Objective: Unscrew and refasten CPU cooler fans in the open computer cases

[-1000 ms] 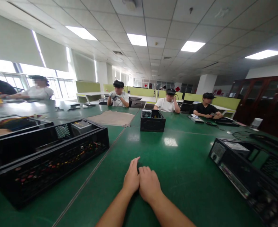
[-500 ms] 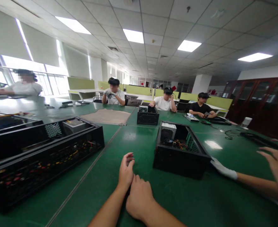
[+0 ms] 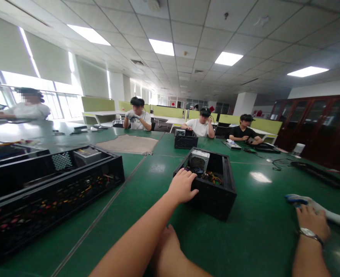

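My left hand (image 3: 183, 186) reaches forward onto a black computer case (image 3: 216, 198) that stands open-topped before me. Its fingers lie over the case's near left rim, with the thumb against the front face. Inside the case are a grey power supply (image 3: 199, 159) and a bundle of coloured wires (image 3: 214, 178). My right hand (image 3: 170, 242) rests low at the table, below and behind my left forearm. That forearm covers part of it, so its fingers are mostly hidden, and it touches no case.
A long black computer case (image 3: 57, 207) lies on the left of the green table (image 3: 135, 231). At right are a co-worker's gloved hand (image 3: 299, 200) and a bare hand with a watch (image 3: 311, 223). Farther off stand a smaller black case (image 3: 185, 142) and a brown mat (image 3: 128, 144).
A computer case has come in from the right and now stands in front of me. My left hand has left my right hand and taken hold of its rim. The case at far right is gone.
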### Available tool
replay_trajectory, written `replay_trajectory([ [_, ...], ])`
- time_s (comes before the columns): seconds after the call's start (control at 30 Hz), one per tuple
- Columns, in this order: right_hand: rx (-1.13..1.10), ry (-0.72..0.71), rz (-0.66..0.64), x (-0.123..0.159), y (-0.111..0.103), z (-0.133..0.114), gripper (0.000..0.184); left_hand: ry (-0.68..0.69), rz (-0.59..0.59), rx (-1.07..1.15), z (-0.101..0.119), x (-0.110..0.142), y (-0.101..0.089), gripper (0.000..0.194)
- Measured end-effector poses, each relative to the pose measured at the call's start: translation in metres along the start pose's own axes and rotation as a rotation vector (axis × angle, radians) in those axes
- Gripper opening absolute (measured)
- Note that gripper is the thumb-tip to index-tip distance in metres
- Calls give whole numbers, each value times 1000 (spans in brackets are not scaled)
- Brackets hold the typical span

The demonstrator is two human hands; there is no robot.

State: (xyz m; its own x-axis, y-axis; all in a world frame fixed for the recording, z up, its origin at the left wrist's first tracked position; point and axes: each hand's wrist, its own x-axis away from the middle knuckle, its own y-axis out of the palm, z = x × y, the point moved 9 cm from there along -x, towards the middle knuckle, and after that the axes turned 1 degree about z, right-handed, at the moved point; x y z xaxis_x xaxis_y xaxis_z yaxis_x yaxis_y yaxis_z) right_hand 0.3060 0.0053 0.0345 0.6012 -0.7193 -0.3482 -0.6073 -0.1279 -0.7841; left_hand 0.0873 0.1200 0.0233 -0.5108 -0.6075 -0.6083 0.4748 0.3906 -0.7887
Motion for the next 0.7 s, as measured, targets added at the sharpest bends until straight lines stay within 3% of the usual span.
replay_trajectory([
  [0.07, -15, -3, 38, -3, -8, -7, 14, -13, -18, -34, -2, -5, 5, 29],
  [0.17, -42, -10, 80, -11, -13, -26, 9, -24, -53, -58, -6, -7, 9, 40],
  [0.3, -141, 10, 93, -28, 14, -69, 18, -47, -67, -60, -1, 13, -1, 38],
  [0.4, -224, 46, 150, -34, 31, -95, 23, -86, -53, -51, 12, 45, -20, 33],
  [0.57, -214, 146, 445, -41, 3, -89, 26, -65, 79, -52, 50, 109, -69, 30],
  [0.63, -124, 157, 411, -55, 4, -85, 28, -12, 157, -39, 65, 135, -88, 32],
  [0.7, -25, 140, 300, -73, 19, -83, 26, 44, 203, -42, 77, 159, -102, 33],
])
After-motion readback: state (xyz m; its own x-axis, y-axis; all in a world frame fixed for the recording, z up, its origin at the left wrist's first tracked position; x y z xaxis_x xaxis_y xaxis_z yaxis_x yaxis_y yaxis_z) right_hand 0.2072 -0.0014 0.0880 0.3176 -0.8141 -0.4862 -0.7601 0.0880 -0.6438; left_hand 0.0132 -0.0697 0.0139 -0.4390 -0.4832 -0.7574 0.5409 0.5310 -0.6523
